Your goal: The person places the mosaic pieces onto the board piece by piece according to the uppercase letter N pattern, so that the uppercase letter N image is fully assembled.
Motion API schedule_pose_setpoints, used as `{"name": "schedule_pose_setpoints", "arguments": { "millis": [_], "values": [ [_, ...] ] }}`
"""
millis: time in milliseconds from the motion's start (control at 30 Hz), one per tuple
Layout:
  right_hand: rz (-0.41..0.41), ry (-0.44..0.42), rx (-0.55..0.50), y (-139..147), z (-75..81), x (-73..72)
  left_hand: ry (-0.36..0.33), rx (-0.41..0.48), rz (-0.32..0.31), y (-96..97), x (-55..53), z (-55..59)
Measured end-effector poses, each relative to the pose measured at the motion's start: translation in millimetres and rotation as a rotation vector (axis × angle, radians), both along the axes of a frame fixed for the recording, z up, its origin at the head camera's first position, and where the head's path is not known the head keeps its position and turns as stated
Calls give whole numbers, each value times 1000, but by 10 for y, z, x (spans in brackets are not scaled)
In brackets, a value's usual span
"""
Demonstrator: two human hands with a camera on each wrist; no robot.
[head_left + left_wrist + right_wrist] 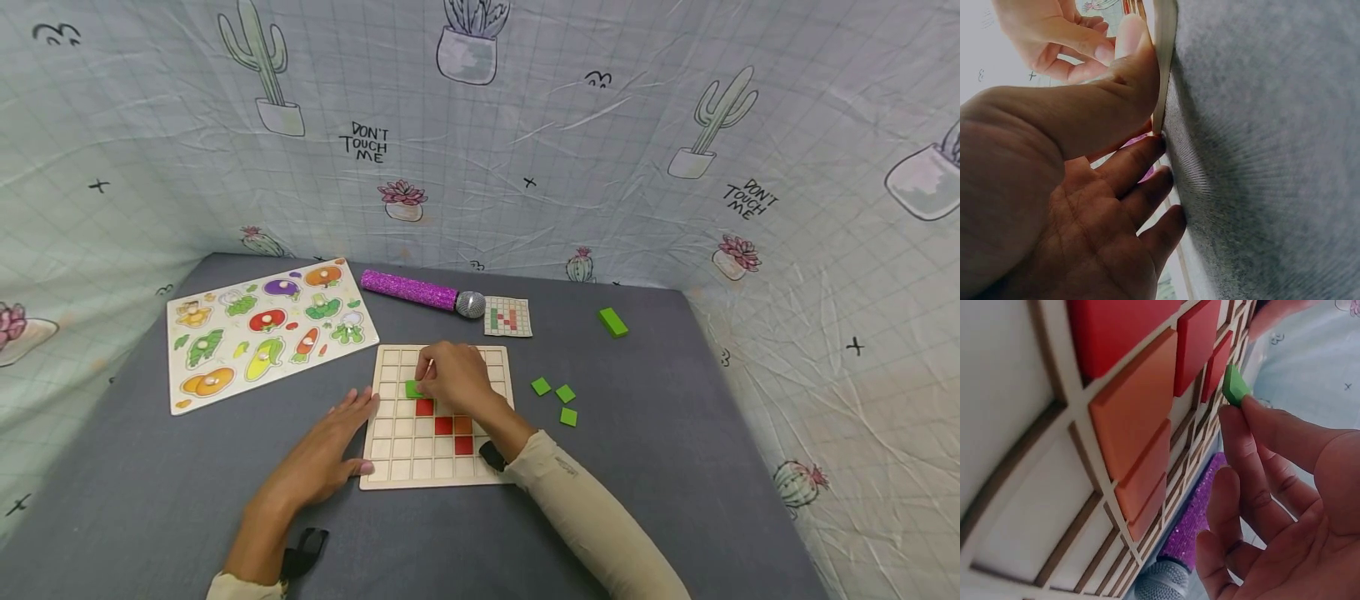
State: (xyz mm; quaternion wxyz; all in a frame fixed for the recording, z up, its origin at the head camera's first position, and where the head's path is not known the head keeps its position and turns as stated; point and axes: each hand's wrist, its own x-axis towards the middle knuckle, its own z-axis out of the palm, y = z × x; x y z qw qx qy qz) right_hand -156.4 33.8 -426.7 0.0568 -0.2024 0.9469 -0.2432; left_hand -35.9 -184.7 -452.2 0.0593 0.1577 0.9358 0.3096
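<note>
Microphone [408,288], vegetable puzzle [234,329] beyond grid board [401,429]; left hand [324,448] loose-fingered, right hand [459,377] with pinched green tile [1232,386]

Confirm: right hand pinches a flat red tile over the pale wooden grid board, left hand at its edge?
Not red: right hand pinches a flat green tile, per right wrist view, over the pale wooden grid board; left hand at its edge.

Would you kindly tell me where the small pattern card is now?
In the head view, the small pattern card lies just beyond the far edge of the wooden grid board, with the silver head of the purple glitter microphone immediately to its left.
</note>
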Motion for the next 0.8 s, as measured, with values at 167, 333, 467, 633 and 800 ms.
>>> {"name": "schedule_pose_setpoints", "arguments": {
  "millis": [167,333,467,633,800],
  "values": [
    [-11,4,15,-49,-19,-15,9,-14,0,8,1,7],
    [-17,-2,40,-114,-25,-26,7,-14,-1,7,2,4],
    [-18,-18,75,-157,-36,-33,0,-6,1,2,4,0],
    [-9,-16,117,-184,-49,-45,0,0,-2,-7,7,-5],
    [7,-23,113,-169,-50,-55,1,-1,-4,-8,5,-8]
  ]
}}
